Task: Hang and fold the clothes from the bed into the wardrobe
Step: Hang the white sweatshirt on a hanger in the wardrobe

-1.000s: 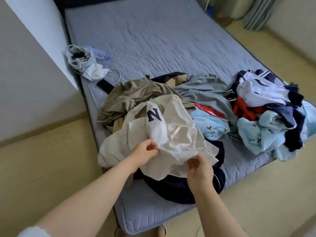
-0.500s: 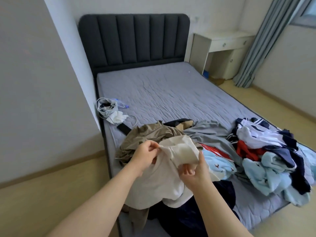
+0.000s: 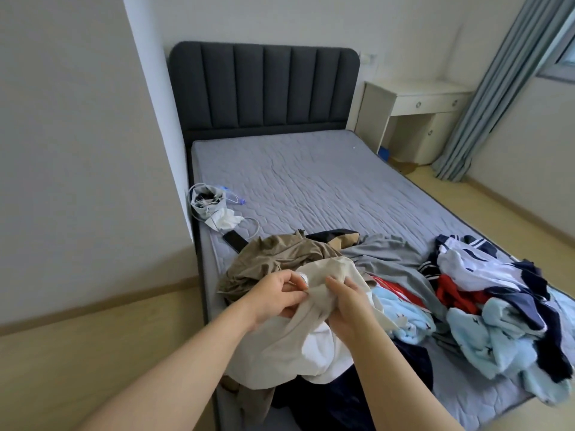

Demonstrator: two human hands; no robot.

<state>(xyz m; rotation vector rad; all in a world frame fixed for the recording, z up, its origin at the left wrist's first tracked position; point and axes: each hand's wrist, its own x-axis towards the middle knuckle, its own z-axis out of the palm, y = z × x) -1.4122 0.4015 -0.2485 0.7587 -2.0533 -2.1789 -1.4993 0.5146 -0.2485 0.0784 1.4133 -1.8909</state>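
Head view: the person stands at the foot of the bed [image 3: 311, 181], and both hands work on a cream garment [image 3: 280, 346] that lies on top of the nearer heap of clothes. The left hand [image 3: 273, 300] pinches an edge of the cream cloth between the thumb and the fingers. The right hand [image 3: 351, 306] has its fingers curled over a bunched fold of the same cloth, just beside the left hand. The garment is crumpled, so I cannot tell which part is being held. Its lower part rests on a dark navy garment [image 3: 326, 405] and touches a khaki garment [image 3: 267, 259] behind it.

In my judgement, the step in hand is to sort out this one piece before it goes to the wardrobe, which is not in view. To do it well, the hands should first find the collar or the two shoulders, since a grip on a random fold only gives a twisted bundle. Then they should move apart along that edge, so the cloth can open. The lift should be straight up and slow, because the navy piece below may be caught and come along. One light shake would let the body and sleeves hang free. The mixed pile [image 3: 466, 269] on the right lies apart and need not be disturbed.
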